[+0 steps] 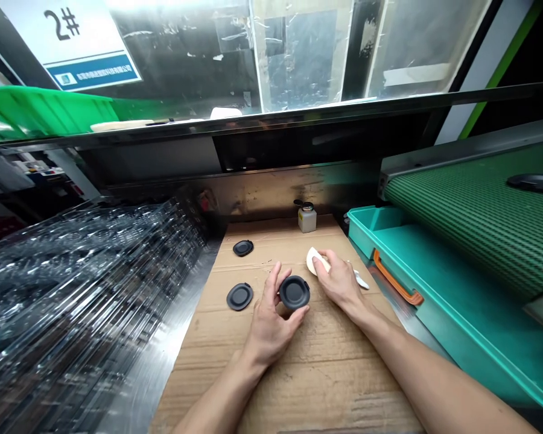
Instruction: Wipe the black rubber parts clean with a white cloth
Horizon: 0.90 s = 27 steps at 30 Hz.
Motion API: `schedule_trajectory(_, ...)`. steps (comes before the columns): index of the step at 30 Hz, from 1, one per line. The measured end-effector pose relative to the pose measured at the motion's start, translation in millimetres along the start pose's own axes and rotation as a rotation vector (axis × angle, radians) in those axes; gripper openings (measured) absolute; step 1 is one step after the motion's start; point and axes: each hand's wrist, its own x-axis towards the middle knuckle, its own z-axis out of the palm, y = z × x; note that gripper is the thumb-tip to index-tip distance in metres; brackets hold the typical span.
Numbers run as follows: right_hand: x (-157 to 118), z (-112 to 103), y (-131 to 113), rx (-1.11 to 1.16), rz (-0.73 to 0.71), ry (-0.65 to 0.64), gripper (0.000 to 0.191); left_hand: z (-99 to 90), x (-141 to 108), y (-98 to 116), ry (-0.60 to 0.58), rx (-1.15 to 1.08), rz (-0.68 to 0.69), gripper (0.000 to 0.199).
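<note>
holding a round black cap (294,292) up off the cardboard sheet (298,374), the left hand (269,319) pinches it by the rim between thumb and fingers, its dark face turned toward the camera. the right hand (339,280) sits just beside the cap, fingers curled over a white pad (315,260) and pressing it down in a firm grasp. a small pale utensil (361,279), too small to name exactly, lies touching the far side of that hand. two more black caps lie flat on the cardboard: one (239,296) just left of the left hand, the other (243,248) farther ahead. a small white bottle with a black lid (306,218) stands near the far edge of the cardboard. to the right runs a teal plastic tray (438,313) with an orange handle (397,278), and beyond it a green mesh conveyor belt (479,223) carrying another black disc (534,183). on the left lies a tall stack of clear plastic trays (81,283). higher up, past a glass panel (298,54), are a green crate (40,111) and a sign marked 2# (72,45).
</note>
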Motion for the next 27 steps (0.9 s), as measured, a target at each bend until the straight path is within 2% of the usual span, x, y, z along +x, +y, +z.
schedule_trajectory(3,-1,1,-3,0.158,-0.025,0.02,0.033,-0.9,3,-6,-0.006,-0.023,-0.076,0.082)
schedule_trajectory(5,-4,4,-8,0.324,-0.056,-0.011,0.033,-2.4,6,-10,0.042,-0.047,-0.144,0.079)
schedule_trajectory(8,-11,9,-19,0.605,-0.064,-0.161,0.037,-6.4,14,-11,0.178,-0.123,-0.311,0.075)
schedule_trajectory(10,-17,10,-27,0.752,-0.034,-0.267,0.039,-9.6,19,-10,0.223,-0.235,-0.434,0.073)
schedule_trajectory(13,-26,8,-37,0.895,0.038,-0.394,0.043,-13.8,24,-9,0.186,-0.48,-0.524,0.068)
schedule_trajectory(16,-33,7,-44,1.007,0.08,-0.585,0.049,-16.6,27,-8,0.123,-0.677,-0.514,0.056)
schedule_trajectory(18,-35,7,-46,1.049,0.084,-0.659,0.051,-17.2,27,-7,0.086,-0.762,-0.498,0.051)
schedule_trajectory(22,-39,5,-45,1.017,0.128,-0.645,0.053,-12.2,22,-5,0.032,-0.875,-0.509,0.04)
schedule_trajectory(25,-40,3,-38,0.895,0.215,-0.602,0.051,-5.1,21,-9,0.153,-0.914,-0.503,0.044)
schedule_trajectory(27,-37,5,-31,0.817,0.234,-0.596,0.047,-2.0,23,-17,0.242,-0.885,-0.499,0.058)
